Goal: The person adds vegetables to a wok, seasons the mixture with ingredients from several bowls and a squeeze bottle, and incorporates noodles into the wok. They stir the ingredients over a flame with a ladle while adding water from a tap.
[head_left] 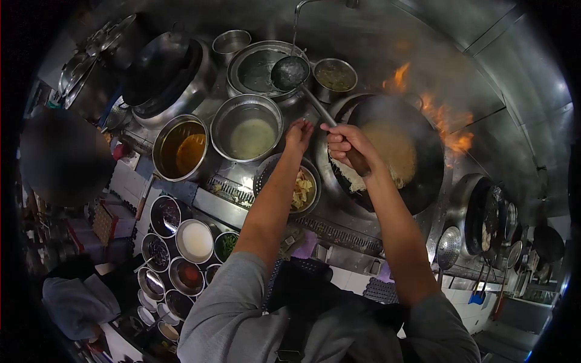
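Note:
My right hand [348, 145] is wrapped round the handle of a long ladle [290, 74]. The ladle's bowl is under running water from a thin spout [296, 27], above a metal pot of water [241, 66]. My left hand [299, 134] is beside the ladle handle with its fingers curled together; what they hold, if anything, is hidden. Below my left forearm, food pieces lie in a strainer bowl [315, 196]. To the right a big wok [423, 187] holds pale steaming liquid, with whitish strands at its left edge, and flames rise behind it.
A pot of cloudy liquid [215, 130] and a pot of orange-brown oil [162, 154] stand at left. Several seasoning bowls [195, 241] sit lower left. A second wok [475, 212] and a perforated skimmer [448, 248] are at right. A blurred person [66, 157] is at far left.

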Motion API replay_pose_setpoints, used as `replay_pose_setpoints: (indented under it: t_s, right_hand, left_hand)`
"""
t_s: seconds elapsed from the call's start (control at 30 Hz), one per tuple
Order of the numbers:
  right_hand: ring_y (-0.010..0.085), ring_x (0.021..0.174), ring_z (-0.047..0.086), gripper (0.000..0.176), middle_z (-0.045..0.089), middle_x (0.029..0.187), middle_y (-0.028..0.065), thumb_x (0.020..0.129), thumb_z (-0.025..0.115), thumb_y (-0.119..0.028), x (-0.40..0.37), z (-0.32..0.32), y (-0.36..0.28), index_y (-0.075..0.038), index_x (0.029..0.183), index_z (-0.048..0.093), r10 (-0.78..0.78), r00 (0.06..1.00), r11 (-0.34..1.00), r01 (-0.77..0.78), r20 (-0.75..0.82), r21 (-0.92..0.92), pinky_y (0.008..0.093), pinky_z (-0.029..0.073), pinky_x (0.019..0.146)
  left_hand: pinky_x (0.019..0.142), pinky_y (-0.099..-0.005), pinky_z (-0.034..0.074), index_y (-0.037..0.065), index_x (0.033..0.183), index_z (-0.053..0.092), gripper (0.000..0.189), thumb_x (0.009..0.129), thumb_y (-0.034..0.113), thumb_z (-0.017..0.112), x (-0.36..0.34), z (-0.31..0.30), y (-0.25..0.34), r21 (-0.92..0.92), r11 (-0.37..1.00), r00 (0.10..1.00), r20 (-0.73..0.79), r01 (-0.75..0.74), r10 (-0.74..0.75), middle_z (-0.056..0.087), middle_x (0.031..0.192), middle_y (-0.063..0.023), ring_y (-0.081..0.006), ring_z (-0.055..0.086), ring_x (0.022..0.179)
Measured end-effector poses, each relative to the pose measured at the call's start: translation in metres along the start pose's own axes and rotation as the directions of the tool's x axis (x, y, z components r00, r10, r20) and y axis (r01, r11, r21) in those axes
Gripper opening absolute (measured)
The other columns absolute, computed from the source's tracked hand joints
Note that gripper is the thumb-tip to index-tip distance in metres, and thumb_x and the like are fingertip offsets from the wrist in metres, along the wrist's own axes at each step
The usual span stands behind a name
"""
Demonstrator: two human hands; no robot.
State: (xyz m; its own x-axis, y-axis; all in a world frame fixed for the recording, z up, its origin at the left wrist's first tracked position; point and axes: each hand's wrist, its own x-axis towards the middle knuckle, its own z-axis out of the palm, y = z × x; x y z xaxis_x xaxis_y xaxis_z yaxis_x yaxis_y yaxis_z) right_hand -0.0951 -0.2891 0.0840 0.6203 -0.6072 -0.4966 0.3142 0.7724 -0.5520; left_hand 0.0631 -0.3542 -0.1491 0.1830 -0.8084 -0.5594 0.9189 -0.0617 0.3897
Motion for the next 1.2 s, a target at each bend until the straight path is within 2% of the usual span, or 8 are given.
replay_pose_setpoints:
  t_s: [0.3,0.4,0.47,0.67,0.8,0.87,0.97,1.2]
  right_hand:
    - [0.0048,0.043,0.040,0.031,0.048,0.067,-0.0006,0.089,0.058,-0.005,-0.108,-0.005,0.032,0.002,0.119,0.054,-0.261,0.951,0.695,0.064,-0.168,-0.716,0.0251,0.031,0.038]
    - [0.0180,0.061,0.060,0.047,0.065,0.081,0.0076,0.087,0.062,-0.004,-0.126,-0.041,0.055,0.004,0.132,0.052,-0.576,0.817,0.143,0.132,0.026,-0.981,0.0302,0.050,0.063]
    - [0.0245,0.065,0.063,0.050,0.063,0.078,0.0132,0.087,0.063,-0.008,-0.158,-0.025,0.059,0.001,0.134,0.051,-0.613,0.788,0.138,0.042,-0.052,-0.990,0.0342,0.050,0.065]
    - [0.0166,0.075,0.059,0.058,0.064,0.092,0.0150,0.084,0.066,-0.005,-0.238,-0.081,0.089,0.000,0.139,0.048,-0.637,0.716,0.294,-0.118,-0.286,-0.949,0.0296,0.049,0.071]
    - [0.0195,0.069,0.061,0.050,0.063,0.085,0.0122,0.083,0.064,-0.006,-0.282,-0.140,0.109,0.003,0.131,0.052,-0.812,0.568,0.138,-0.042,-0.137,-0.990,0.0300,0.048,0.063]
    - [0.0239,0.068,0.062,0.047,0.061,0.080,0.0164,0.085,0.063,-0.008,-0.293,-0.153,0.106,0.002,0.130,0.052,-0.774,0.571,0.269,-0.097,-0.275,-0.958,0.0352,0.049,0.063]
    - [0.0231,0.052,0.059,0.032,0.056,0.065,0.0157,0.086,0.059,-0.007,-0.295,-0.175,0.110,0.003,0.116,0.055,-0.690,0.579,0.479,-0.084,-0.434,-0.874,0.0389,0.046,0.050]
    - [0.0126,0.044,0.050,0.016,0.050,0.060,0.0029,0.085,0.057,-0.005,-0.308,-0.187,0.127,0.000,0.101,0.056,-0.468,0.803,0.841,0.278,-0.368,-0.463,0.0303,0.041,0.040]
  left_hand:
    - [0.074,-0.0354,0.056,0.006,0.103,0.061,0.016,0.092,0.000,0.052,0.059,-0.012,-0.008,0.046,0.999,1.000,-0.011,0.023,-0.022,0.066,0.093,-0.0095,-0.0228,0.066,0.080]
    - [0.070,-0.0362,0.056,0.003,0.101,0.065,0.018,0.086,0.001,0.055,0.016,-0.015,0.003,0.428,0.903,0.999,0.043,-0.044,0.028,0.065,0.087,-0.0117,-0.0231,0.067,0.079]
    - [0.073,-0.0394,0.055,0.001,0.101,0.069,0.025,0.077,0.006,0.063,-0.021,-0.020,0.006,0.919,0.231,0.927,0.253,-0.320,0.277,0.065,0.087,-0.0153,-0.0267,0.068,0.085]
    - [0.098,-0.0624,0.039,0.009,0.101,0.075,0.027,0.076,0.017,0.068,-0.155,-0.028,0.017,0.505,-0.821,0.771,0.623,-0.266,0.134,0.071,0.103,-0.0160,-0.0347,0.069,0.094]
    - [0.089,-0.0496,0.049,0.005,0.097,0.074,0.023,0.078,0.017,0.070,-0.208,-0.035,0.007,0.575,-0.779,0.820,0.554,-0.249,0.146,0.072,0.087,-0.0123,-0.0285,0.069,0.078]
    - [0.072,-0.0329,0.051,0.001,0.091,0.074,0.020,0.082,0.020,0.071,-0.212,-0.041,-0.004,0.847,0.094,0.852,0.520,-0.523,0.056,0.069,0.073,-0.0090,-0.0170,0.065,0.067]
    - [0.062,-0.0244,0.046,-0.004,0.089,0.071,0.029,0.087,0.025,0.072,-0.218,-0.024,-0.026,0.835,0.290,0.884,0.448,-0.468,0.135,0.067,0.074,-0.0043,-0.0090,0.058,0.066]
    - [0.061,-0.0332,0.047,-0.007,0.085,0.069,0.033,0.085,0.026,0.072,-0.222,0.023,-0.047,0.787,0.012,0.768,0.598,-0.617,0.228,0.069,0.071,-0.0144,-0.0149,0.061,0.064]
